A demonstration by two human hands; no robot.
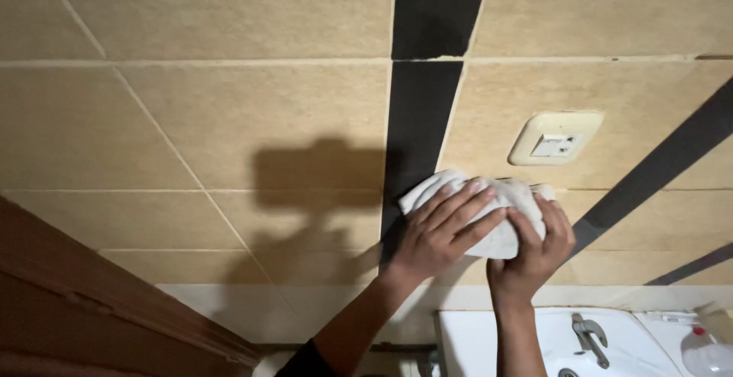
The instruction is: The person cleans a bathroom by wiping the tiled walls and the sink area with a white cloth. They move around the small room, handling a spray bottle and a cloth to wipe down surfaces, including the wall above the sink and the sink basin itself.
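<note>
White cloth (500, 220) under two hands, left (439, 232) and right (534, 251).

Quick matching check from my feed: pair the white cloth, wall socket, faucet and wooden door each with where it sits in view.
Things:
1. white cloth
2. wall socket
3. faucet
4. wooden door

Places:
A. lower left edge of view
B. on the tan tile, above the hands
C. pressed to the wall under the left hand and right hand
D. on the white sink, bottom right

Pairs: 1-C, 2-B, 3-D, 4-A
</note>
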